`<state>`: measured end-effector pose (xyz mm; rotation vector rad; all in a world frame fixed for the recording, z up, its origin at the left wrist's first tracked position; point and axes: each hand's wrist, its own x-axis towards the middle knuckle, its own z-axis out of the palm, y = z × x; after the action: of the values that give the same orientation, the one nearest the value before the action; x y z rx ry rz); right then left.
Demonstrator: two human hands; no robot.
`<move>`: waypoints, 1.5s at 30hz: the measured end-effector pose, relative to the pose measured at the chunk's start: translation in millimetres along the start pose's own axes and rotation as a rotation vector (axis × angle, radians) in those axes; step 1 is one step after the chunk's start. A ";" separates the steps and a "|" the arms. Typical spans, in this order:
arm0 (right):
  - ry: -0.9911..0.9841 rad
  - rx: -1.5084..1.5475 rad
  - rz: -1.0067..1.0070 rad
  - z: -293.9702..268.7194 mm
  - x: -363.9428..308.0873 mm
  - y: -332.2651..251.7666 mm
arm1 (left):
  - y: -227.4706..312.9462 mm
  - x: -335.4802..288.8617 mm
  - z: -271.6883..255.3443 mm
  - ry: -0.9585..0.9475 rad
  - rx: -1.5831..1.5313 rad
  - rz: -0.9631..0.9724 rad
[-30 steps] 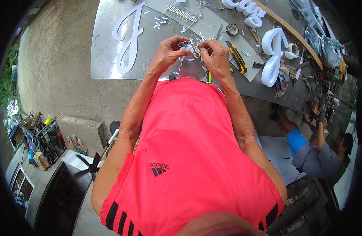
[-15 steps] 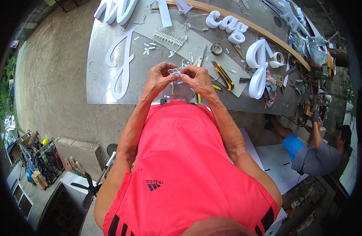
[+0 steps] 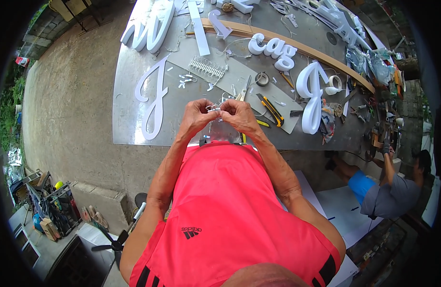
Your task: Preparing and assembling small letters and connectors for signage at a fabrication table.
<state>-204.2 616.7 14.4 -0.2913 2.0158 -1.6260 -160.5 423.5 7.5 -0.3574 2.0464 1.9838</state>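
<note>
My left hand (image 3: 197,116) and my right hand (image 3: 240,116) meet over the near edge of a metal-topped table (image 3: 127,119). Both pinch a thin white wire with small white pieces (image 3: 214,109) between thumb and fingertips; the fingers partly hide it. Just beyond my right hand lie scissors (image 3: 244,91) with open blades. A yellow-and-black utility knife (image 3: 270,109) rests to the right on a flat grey strip (image 3: 288,125). Past my left hand, a row of small white wired modules (image 3: 208,68) sits near loose white bits (image 3: 184,82).
White letter-shaped pieces (image 3: 153,103) lie on the table, some thick (image 3: 312,112). A roll of dark tape (image 3: 262,79), a long brown strip (image 3: 321,55) and pliers (image 3: 358,113) are there too. On the right, a person in a grey shirt (image 3: 393,193) works low beside a white sheet (image 3: 338,203).
The whole view has shifted, so the table and its things appear lower in the picture. My hands stay together on the wire, with only slight finger movement.
</note>
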 end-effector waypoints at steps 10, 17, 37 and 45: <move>0.020 -0.026 0.041 3.0 -1.4 0.3 | -1.1 -3.2 6.8 -0.022 -0.006 0.018; -0.221 0.418 0.162 -20.8 2.3 -0.2 | 6.6 0.5 3.7 -0.187 -0.276 0.034; 0.285 -0.417 -0.255 -8.0 -6.2 16.6 | -12.4 -1.2 -3.5 -0.155 -0.303 0.034; 0.065 -0.131 -0.072 -0.1 -7.8 7.3 | -8.4 -1.3 4.1 -0.078 -0.131 0.091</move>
<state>-196.6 622.4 9.5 -0.3661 2.1890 -1.5672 -156.2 427.3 0.1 -0.2127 1.9227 2.1563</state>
